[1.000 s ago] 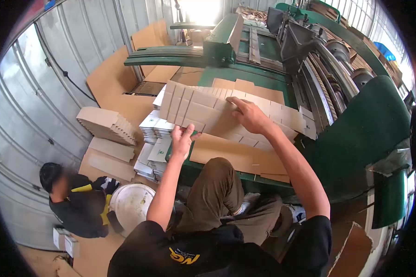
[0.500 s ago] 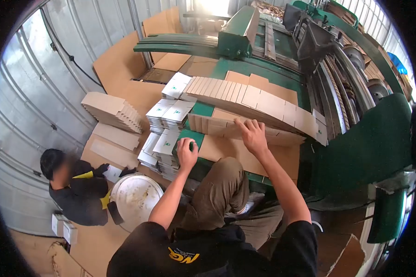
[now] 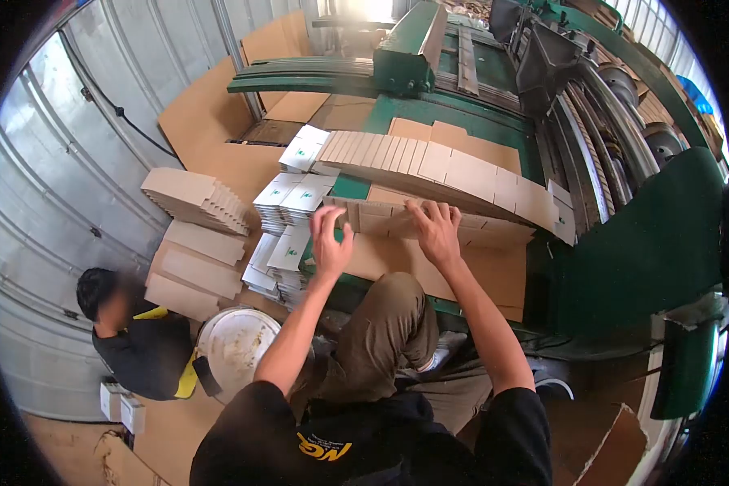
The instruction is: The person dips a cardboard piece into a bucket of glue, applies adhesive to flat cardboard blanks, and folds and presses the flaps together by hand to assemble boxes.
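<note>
In the head view a row of brown cardboard blanks (image 3: 482,230) stands on edge on the green machine bed in front of me. My right hand (image 3: 439,235) is at its top edge, fingers curled over the upper rim. My left hand (image 3: 330,245) is raised by the row's left end, fingers bent and thumb spread apart, with nothing seen between them. Just left of this hand are stacks of flat white boxes (image 3: 290,253) with green prints. Behind the standing row lies a long fanned line of cardboard blanks (image 3: 454,168).
A co-worker (image 3: 146,348) sits at lower left beside a round white lid (image 3: 233,344). Stacked brown cardboard pieces (image 3: 182,188) lie on the left. Machine rollers (image 3: 616,134) and a green guard (image 3: 648,235) stand at right.
My left hand has moved up to the left end of the standing blanks, its fingers opening. My right hand stays at the top edge. The co-worker's gloved hands are no longer visible, and another brown piece lies there.
</note>
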The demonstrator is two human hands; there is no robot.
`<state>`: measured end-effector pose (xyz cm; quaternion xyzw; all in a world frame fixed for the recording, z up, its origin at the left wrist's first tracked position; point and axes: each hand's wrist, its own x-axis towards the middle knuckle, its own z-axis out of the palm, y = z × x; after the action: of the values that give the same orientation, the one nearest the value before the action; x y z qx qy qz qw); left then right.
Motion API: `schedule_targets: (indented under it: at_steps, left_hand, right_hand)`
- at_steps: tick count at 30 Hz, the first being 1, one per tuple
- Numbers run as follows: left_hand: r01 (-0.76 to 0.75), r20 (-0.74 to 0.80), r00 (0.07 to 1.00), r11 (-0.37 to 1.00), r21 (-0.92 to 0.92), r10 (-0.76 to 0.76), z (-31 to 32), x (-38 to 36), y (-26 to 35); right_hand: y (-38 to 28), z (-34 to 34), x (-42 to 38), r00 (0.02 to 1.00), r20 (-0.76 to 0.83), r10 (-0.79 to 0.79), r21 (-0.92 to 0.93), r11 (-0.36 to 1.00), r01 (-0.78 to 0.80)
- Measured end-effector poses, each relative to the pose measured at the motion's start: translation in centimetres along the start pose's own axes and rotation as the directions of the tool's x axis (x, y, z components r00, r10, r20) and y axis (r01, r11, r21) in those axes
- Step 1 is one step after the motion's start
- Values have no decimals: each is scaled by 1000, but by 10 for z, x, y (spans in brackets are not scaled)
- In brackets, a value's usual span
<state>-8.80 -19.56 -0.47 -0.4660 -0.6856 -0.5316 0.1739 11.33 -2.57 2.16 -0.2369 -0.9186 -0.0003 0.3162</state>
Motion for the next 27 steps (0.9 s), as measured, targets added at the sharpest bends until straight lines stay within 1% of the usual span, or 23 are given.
schedule_targets:
  at_steps: [1, 3, 4, 6, 7, 9, 10, 12, 13, 15, 16, 17, 18, 20, 21, 23, 24, 25, 26, 27]
  left_hand:
    - [-1, 1, 1000, 1000, -1, 1, -3, 17, 10]
    - [-114, 188, 978, 989, 94, 95, -3, 50, 28]
    - [-121, 186, 977, 988, 94, 102, 7, 55, 23]
    - [-277, 391, 889, 960, 50, 236, 30, 58, 17]
    - [-283, 388, 890, 958, 53, 241, 38, 55, 21]
    - [-234, 421, 887, 971, 52, 192, 51, 45, 35]
    - [-236, 416, 888, 970, 51, 194, 54, 45, 42]
    - [-30, 405, 914, 991, 129, -25, 60, 43, 53]
    - [-22, 401, 915, 992, 128, -31, 64, 43, 59]
    - [49, 337, 936, 984, 173, -106, 71, 46, 65]
    - [62, 323, 939, 982, 178, -118, 71, 49, 65]
    - [82, 352, 924, 977, 196, -148, 71, 53, 64]
    - [99, 383, 907, 972, 214, -177, 72, 55, 63]
    - [123, 386, 899, 967, 225, -204, 73, 56, 63]
    - [141, 399, 888, 962, 232, -227, 75, 57, 62]
    - [139, 378, 899, 962, 235, -222, 78, 56, 59]
    - [129, 383, 898, 962, 239, -216, 78, 56, 60]
    - [118, 389, 897, 963, 242, -208, 78, 56, 61]
    - [129, 383, 898, 962, 242, -217, 78, 58, 63]
    - [148, 408, 882, 959, 240, -238, 78, 60, 63]
  right_hand:
    - [1, 0, 0, 1000, -2, -9, 2, 1000, 9]
    - [0, 0, 0, 1000, -12, -19, 4, 1000, 19]
    - [0, 1, 0, 1000, -18, -18, -17, 1000, 17]
    - [-2, 2, 0, 999, -31, -20, -36, 999, 19]
    - [-1, 2, 0, 999, -33, -19, -24, 1000, 18]
    - [-1, 2, 0, 999, -40, -19, -14, 1000, 19]
    - [-1, 2, 0, 999, -34, -24, -19, 1000, 24]
    - [3, 4, -1, 999, -24, -32, -31, 999, 32]
    - [5, 7, -2, 999, -34, -38, -32, 999, 37]
    - [4, 9, -2, 997, -33, -65, -29, 998, 64]
    - [4, 8, 1, 999, -21, -41, -4, 999, 41]
    - [3, 6, 4, 1000, -10, -17, 20, 1000, 17]
    - [3, 6, 6, 999, -8, -31, 22, 999, 31]
    - [3, 4, 5, 993, -122, 1, 92, 996, 10]
    - [5, 1, 1, 993, -119, -13, 92, 995, 24]
    - [8, -4, -14, 995, -102, -5, -11, 1000, 4]
    - [6, -8, -21, 993, -120, -13, -43, 999, 7]
    - [5, -10, -24, 993, -112, -23, -44, 999, 18]
    - [3, -11, -26, 990, -138, -19, -31, 999, 14]
    - [2, -10, -28, 986, -165, -12, -17, 1000, 10]
